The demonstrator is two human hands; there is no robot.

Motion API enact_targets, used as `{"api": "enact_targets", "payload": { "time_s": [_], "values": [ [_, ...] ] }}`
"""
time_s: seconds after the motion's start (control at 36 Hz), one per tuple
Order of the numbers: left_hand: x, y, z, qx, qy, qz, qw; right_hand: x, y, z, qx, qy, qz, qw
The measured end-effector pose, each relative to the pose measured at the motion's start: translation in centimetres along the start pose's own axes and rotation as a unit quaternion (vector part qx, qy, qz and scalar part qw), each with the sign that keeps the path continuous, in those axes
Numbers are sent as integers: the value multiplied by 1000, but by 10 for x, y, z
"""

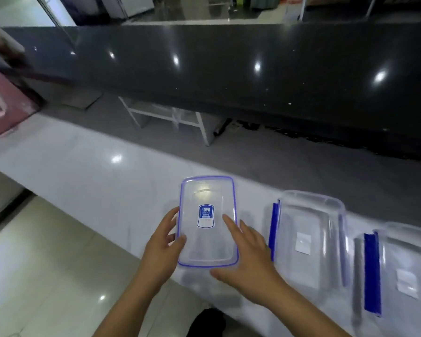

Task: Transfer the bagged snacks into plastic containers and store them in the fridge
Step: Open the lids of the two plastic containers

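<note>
white counter (83,171), dark counter (204,69), white rack (203,128)

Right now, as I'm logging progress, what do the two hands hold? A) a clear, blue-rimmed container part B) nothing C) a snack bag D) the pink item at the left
A: the left hand and right hand hold the clear, blue-rimmed container part by its sides, above the white counter.
</note>
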State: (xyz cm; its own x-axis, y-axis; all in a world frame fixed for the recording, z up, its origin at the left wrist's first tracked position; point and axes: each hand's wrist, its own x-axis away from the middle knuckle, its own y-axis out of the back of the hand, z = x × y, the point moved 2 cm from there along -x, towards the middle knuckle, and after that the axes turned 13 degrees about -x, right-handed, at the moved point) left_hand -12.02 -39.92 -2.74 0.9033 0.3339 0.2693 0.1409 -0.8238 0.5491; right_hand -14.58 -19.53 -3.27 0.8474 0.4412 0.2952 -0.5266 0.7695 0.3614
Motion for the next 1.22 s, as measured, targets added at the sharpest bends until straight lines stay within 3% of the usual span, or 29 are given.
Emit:
{"api": "enact_targets", "payload": {
  "time_s": [0.25, 0.36, 0.53, 0.78, 0.89, 1.0, 1.14, 1.22],
  "values": [
    [-110, 79, 57, -124, -28, 33, 991, -119, -93, 14, 101, -26, -10, 994],
    [-150, 103, 78, -168, -79, 52, 981, -152, -135, 19, 131, -38, -32, 990],
    [-192, 112, 112, -373, -120, 116, 913, -172, -167, 18, 207, -42, -54, 976],
    [-195, 113, 109, -383, -124, 102, 910, -167, -155, 26, 191, -54, -57, 979],
    [-185, 98, 73, -322, -183, 83, 925, -135, -121, 37, 157, -64, -122, 978],
    [-154, 53, 30, -240, -224, 177, 928, -71, -75, 35, 103, -86, -238, 962],
    [-107, -21, -12, -198, -282, 315, 884, 29, -16, 10, 84, -130, -398, 904],
    [-79, -64, -29, -217, -308, 350, 858, 90, 11, -19, 89, -186, -457, 865]
  ]
}}
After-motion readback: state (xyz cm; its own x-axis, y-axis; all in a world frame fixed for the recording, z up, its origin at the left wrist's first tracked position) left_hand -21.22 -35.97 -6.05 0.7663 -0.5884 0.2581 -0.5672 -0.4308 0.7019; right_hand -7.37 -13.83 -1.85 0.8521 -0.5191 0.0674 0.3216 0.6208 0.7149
